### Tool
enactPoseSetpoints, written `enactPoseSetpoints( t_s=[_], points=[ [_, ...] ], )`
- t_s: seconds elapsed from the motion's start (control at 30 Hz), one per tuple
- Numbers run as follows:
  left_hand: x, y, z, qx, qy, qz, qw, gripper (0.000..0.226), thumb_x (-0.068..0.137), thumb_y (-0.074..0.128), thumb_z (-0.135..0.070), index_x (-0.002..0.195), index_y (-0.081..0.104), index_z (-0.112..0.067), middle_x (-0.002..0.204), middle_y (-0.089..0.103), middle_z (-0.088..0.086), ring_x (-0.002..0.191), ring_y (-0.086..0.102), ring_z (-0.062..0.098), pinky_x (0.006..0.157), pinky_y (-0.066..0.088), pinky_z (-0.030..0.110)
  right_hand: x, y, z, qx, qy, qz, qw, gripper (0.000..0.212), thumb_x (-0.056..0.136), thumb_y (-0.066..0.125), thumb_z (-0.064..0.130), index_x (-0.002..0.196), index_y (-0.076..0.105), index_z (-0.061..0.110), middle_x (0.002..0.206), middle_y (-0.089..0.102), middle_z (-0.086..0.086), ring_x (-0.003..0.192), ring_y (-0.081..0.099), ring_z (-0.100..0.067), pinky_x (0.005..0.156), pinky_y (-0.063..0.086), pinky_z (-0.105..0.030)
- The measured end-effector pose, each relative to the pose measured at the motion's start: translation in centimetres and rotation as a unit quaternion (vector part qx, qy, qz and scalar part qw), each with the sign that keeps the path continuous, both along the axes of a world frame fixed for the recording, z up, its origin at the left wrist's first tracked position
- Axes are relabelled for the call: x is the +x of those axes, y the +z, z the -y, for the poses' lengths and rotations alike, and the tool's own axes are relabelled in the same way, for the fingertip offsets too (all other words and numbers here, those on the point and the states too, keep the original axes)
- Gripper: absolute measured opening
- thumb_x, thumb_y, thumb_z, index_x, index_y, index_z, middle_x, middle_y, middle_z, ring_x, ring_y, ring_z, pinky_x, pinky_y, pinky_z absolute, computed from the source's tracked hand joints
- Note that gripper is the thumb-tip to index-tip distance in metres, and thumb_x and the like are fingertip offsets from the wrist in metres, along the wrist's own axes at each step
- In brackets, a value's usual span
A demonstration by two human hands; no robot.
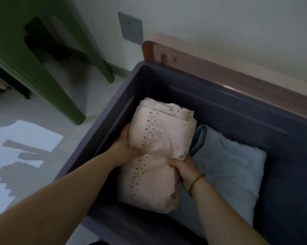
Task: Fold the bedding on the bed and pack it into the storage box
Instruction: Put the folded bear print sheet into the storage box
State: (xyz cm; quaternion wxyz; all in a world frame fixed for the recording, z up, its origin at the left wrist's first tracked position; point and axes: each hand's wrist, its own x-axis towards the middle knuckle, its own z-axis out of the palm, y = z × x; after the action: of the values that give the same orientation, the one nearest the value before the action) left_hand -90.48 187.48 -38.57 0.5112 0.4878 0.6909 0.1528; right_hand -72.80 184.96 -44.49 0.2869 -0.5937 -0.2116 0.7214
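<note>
Your left grip (126, 147) is curled round the bundle (158, 156) from its 9 o'clock side, and your right grip (186, 168) pinches it from 4 o'clock, so both are closed on the cloth at its waist. The bundle, pink with small hearts, is inside the box (219, 96), along the wall at 9 o'clock, with its long axis running from 6 to 12. Whether it already rests fully on the bottom, you cannot tell from here. A blue pillow (228, 165) lies in the box at 3 o'clock of the bundle, touching it.

The main risk is the fold opening. The layered ends at 12 o'clock look loose, and your squeeze has pinched the middle; if you let go quickly, the cloth will likely spring back and the top layers may slide apart. The pillow's edge at 3 o'clock seems tucked against the bundle, so pressing down could trap it underneath and leave the bundle tilted. Your left fingers sit near the wall and could get pinned there as the bundle settles.
</note>
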Motion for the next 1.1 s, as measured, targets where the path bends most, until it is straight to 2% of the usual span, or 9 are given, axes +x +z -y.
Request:
enactPoseSetpoints(
  t_s=[0.47,0.57,0.63,0.67,0.7,0.73,0.87,1.03,1.1],
  points=[
    [-0.3,-14.0,-3.6,-0.063,-0.229,-0.216,0.947,0.093,0.091,0.052,-0.036,0.143,-0.024,-0.025,0.154,0.003,0.010,0.138,0.022,0.029,0.111,0.026,0.034,-2.9,-13.1,-0.2,0.064,0.078,0.177,0.979,0.084,0.086,0.056,0.005,0.147,-0.001,0.015,0.150,0.024,-0.006,0.134,0.032,-0.021,0.110,0.024,-0.027],
    [0.8,-14.8,-2.3,-0.068,-0.291,-0.281,0.912,0.087,0.092,0.043,-0.049,0.140,-0.027,-0.033,0.153,-0.021,0.008,0.142,0.000,0.031,0.115,0.012,0.037,-4.2,-11.6,-0.3,0.199,0.103,0.354,0.908,0.081,0.090,0.040,0.002,0.144,-0.017,0.021,0.154,-0.009,0.004,0.142,0.008,-0.016,0.111,0.003,-0.018],
    [1.1,-15.4,-1.6,-0.047,-0.321,-0.312,0.893,0.089,0.088,0.036,-0.063,0.140,-0.028,-0.031,0.149,-0.032,0.008,0.141,-0.020,0.027,0.115,-0.005,0.039,-4.5,-11.6,-0.9,0.344,0.162,0.486,0.787,0.068,0.090,0.022,0.011,0.141,-0.021,0.018,0.143,-0.026,-0.002,0.141,-0.008,-0.021,0.110,-0.008,-0.026],
    [1.0,-15.8,-1.5,-0.031,-0.337,-0.327,0.883,0.090,0.085,0.032,-0.068,0.139,-0.030,-0.030,0.148,-0.035,0.008,0.140,-0.025,0.025,0.114,-0.009,0.040,-4.4,-11.7,-1.6,0.381,0.201,0.521,0.737,0.065,0.083,0.010,0.024,0.140,-0.022,0.018,0.140,-0.028,-0.006,0.137,-0.014,-0.022,0.107,0.026,-0.039],
    [0.7,-16.0,-1.4,-0.017,-0.353,-0.334,0.874,0.093,0.081,0.027,-0.075,0.136,-0.033,-0.030,0.147,-0.037,0.008,0.138,-0.028,0.022,0.113,-0.013,0.040,-4.3,-11.8,-1.9,0.375,0.258,0.514,0.727,0.069,0.072,-0.005,0.038,0.135,-0.027,0.022,0.135,-0.035,-0.005,0.134,-0.022,-0.020,0.104,-0.028,-0.029],
    [0.2,-15.9,-1.3,-0.003,-0.372,-0.332,0.867,0.101,0.068,0.019,-0.086,0.131,-0.038,-0.032,0.144,-0.040,0.006,0.136,-0.032,0.020,0.112,-0.015,0.040,-4.0,-12.5,-2.1,0.340,0.311,0.494,0.737,0.072,0.061,-0.015,0.046,0.127,-0.034,0.026,0.129,-0.042,-0.001,0.131,-0.030,-0.017,0.067,-0.045,-0.011],
    [-1.5,-16.0,-2.1,0.000,-0.497,-0.300,0.814,0.115,0.014,-0.010,-0.097,0.107,-0.050,-0.042,0.120,-0.058,-0.006,0.114,-0.051,0.005,0.095,-0.036,0.030,-2.1,-15.5,-2.4,0.249,0.422,0.480,0.728,0.086,0.041,-0.038,0.073,0.114,-0.042,0.028,0.126,-0.046,0.003,0.133,-0.031,-0.016,0.100,-0.027,-0.032],
    [-2.2,-17.9,-2.2,0.089,-0.553,-0.387,0.732,0.115,0.048,-0.003,-0.095,0.135,-0.038,-0.028,0.145,-0.022,0.028,0.126,-0.047,0.018,0.102,-0.033,0.034,-2.2,-16.2,-2.8,0.202,0.477,0.495,0.697,0.058,0.093,0.003,0.055,0.119,-0.037,0.023,0.125,-0.045,0.001,0.138,-0.029,-0.023,0.102,-0.026,-0.034],
    [-1.5,-18.8,-1.9,0.097,-0.559,-0.405,0.717,0.115,0.036,-0.011,-0.095,0.121,-0.053,-0.030,0.139,-0.038,0.024,0.114,-0.057,0.019,0.093,-0.042,0.034,-2.1,-16.1,-2.7,0.196,0.489,0.500,0.687,0.060,0.097,0.013,0.049,0.120,-0.036,0.022,0.125,-0.044,0.000,0.137,-0.029,-0.023,0.105,-0.025,-0.036]
  ],
)
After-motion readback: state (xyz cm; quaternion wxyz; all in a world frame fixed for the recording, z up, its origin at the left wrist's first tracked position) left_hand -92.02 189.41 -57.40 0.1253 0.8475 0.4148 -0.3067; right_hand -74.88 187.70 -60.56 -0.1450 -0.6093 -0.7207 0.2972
